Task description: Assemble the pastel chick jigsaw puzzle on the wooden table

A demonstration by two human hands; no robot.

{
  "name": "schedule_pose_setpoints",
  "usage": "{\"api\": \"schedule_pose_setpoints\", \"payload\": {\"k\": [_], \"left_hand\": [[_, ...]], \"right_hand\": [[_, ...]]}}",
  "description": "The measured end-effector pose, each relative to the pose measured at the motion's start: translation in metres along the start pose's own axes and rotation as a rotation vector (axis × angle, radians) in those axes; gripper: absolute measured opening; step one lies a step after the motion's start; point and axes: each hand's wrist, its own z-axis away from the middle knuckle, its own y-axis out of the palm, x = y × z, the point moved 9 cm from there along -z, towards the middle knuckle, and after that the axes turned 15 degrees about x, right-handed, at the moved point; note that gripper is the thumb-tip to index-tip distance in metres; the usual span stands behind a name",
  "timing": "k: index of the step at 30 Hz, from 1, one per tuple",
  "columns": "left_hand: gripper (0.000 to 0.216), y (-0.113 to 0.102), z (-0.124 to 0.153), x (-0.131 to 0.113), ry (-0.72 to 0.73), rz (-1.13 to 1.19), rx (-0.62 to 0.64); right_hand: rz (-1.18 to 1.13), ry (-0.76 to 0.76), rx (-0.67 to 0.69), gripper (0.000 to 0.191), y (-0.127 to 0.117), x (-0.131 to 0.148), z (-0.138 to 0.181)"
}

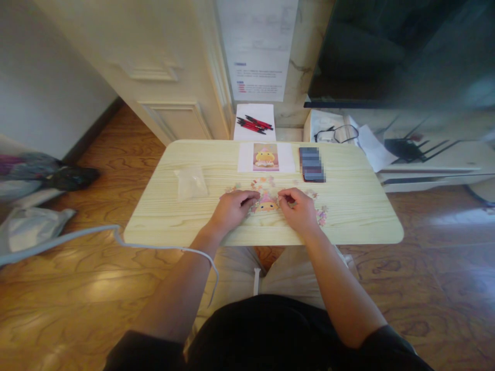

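A partly joined jigsaw puzzle [267,203], with a yellow face and a pink top, lies between my hands on the light wood-grain table [170,221]. My left hand [234,206] is closed, its fingertips at the puzzle's left edge. On the other side, my right hand [299,206] is pinched close to the puzzle's right edge. Whatever is between the fingertips of either hand is too small or hidden to tell. Loose jigsaw pieces [322,215] lie right of my right hand, and more pieces [263,182] lie beyond the puzzle.
Behind the pieces lies a printed picture [266,157] of a yellow figure. A phone [311,165] is to its right, a clear plastic bag [192,183] at the left. Red pens [255,124] rest on a white surface past the table. A pale cable [154,247] crosses my left forearm.
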Motion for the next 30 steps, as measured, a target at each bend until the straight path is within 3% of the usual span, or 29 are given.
{"api": "schedule_pose_setpoints", "payload": {"k": [6, 18, 30], "left_hand": [[0.022, -0.001, -0.001, -0.003, 0.007, -0.006, -0.001], [0.022, -0.004, 0.000, 0.001, -0.001, 0.101, -0.016], [0.024, 0.000, -0.001, -0.004, 0.038, -0.027, 0.011]], "right_hand": [[0.229, -0.177, 0.206, 0.015, 0.024, 0.024, -0.002], [0.287, -0.178, 0.196, 0.010, 0.027, 0.024, -0.002], [0.258, -0.151, 0.219, 0.011, 0.027, 0.023, -0.003]]}}
